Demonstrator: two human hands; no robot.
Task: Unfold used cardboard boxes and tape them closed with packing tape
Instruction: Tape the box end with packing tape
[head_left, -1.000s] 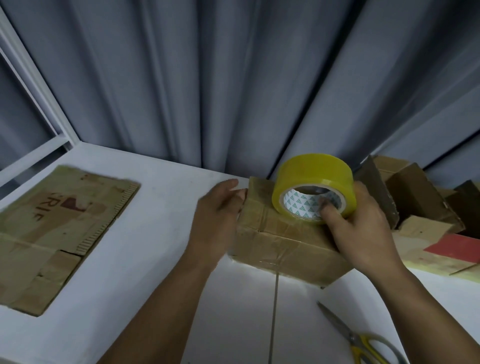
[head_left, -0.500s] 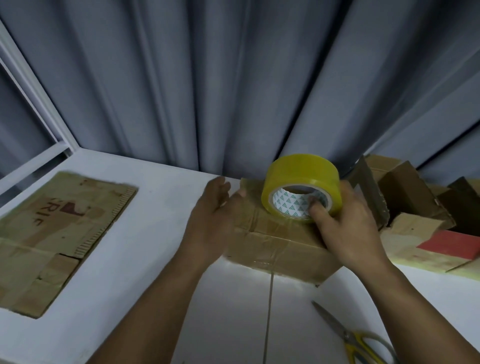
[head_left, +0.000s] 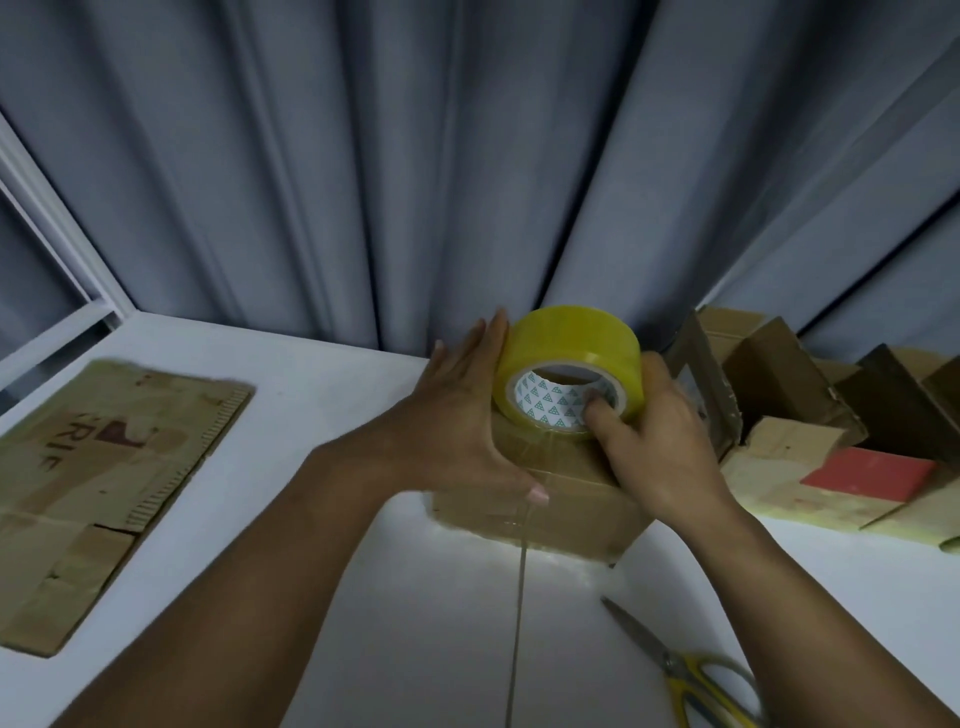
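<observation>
A small closed cardboard box (head_left: 550, 512) stands on the white table (head_left: 322, 519) in front of me. A yellow roll of packing tape (head_left: 569, 358) sits tilted on the box's top. My right hand (head_left: 657, 441) grips the roll, thumb inside its patterned core. My left hand (head_left: 462, 415) lies with straight fingers over the box's left top, its fingers beside the roll and the thumb reaching the near top edge. Much of the box top is hidden by both hands.
A flattened cardboard sheet (head_left: 88, 483) lies at the left of the table. Yellow-handled scissors (head_left: 685, 670) lie near the front right. Several opened and flattened boxes (head_left: 810, 415) pile up at the right. Grey curtains (head_left: 467, 156) hang right behind the table.
My left hand has slid from the box's left side up over its top, next to the roll. The roll and my right hand stayed on the box, shifting slightly left.
</observation>
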